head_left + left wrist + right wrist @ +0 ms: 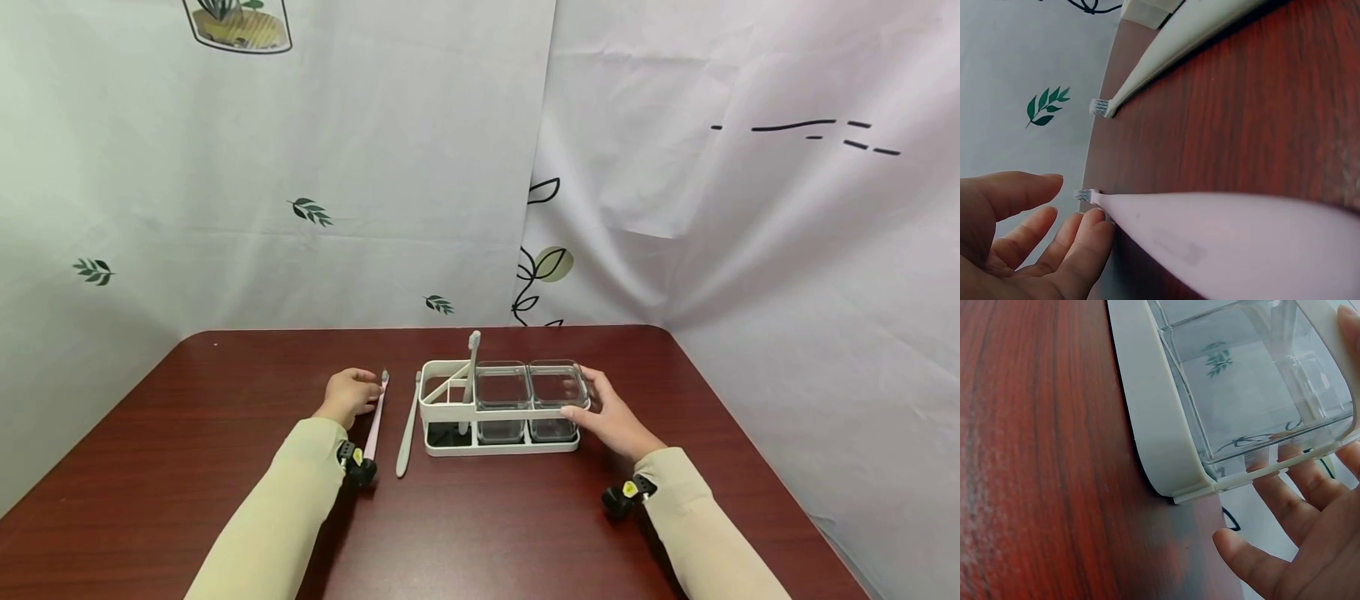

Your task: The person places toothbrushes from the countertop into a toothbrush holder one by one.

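Note:
A white toothbrush holder (517, 414) stands on the table, with two clear cups (501, 431) in its right part. One toothbrush (473, 354) is upright in its left part. My right hand (615, 421) grips the holder's right end, thumb at the front rim and fingers round the side and back. A pink toothbrush (376, 423) lies to the left, bristles toward the far edge. My left hand (349, 397) is beside its head, thumb and fingers (1085, 250) spread apart without pinching it. Between that brush and the holder lies a whitish toothbrush (408, 429).
The dark red wooden table (480, 533) has rounded far corners. Behind it and along the right side hangs a pale printed curtain (375, 167). A camera on a strap is worn at each wrist.

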### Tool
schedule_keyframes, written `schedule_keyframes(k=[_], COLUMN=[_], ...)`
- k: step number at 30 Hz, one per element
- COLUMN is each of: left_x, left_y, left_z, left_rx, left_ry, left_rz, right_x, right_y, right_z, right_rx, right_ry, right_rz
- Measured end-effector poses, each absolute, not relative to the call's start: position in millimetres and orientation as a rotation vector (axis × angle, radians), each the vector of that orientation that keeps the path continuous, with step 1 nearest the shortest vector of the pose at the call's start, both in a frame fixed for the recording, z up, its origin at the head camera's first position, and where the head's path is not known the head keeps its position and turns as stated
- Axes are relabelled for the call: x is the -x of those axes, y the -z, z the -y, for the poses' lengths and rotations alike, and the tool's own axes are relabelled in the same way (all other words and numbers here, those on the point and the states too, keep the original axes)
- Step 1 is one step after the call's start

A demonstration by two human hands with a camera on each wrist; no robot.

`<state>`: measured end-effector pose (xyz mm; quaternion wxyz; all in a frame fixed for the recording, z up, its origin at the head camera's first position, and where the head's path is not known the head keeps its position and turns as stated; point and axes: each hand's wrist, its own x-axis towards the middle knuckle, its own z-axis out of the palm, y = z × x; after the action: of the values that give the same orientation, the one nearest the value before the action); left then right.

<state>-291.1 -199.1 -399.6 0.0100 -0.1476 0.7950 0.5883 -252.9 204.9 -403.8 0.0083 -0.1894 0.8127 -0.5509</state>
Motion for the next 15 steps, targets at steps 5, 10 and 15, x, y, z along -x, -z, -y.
schedule_keyframes(k=[5, 10, 15], left_x=[293.3, 293.0, 292.7], left_y=[401.1, 401.1, 401.5], left_z=[199.7, 199.5, 197.9], left_rx=[0.451, 0.424, 0.396], left_ry=[-1.819, -1.770, -1.684], left_rz=[-2.488, -2.534, -2.620], right_x=[253.1, 253.2, 253.4], right_y=[404.0, 404.7, 405.6], right_z=[-205.4, -205.1, -204.3], right_rx=[0.595, 0.611, 0.606], right_ry=[1.718, 1.756, 1.783], right_rz=[-2.547, -2.519, -2.495])
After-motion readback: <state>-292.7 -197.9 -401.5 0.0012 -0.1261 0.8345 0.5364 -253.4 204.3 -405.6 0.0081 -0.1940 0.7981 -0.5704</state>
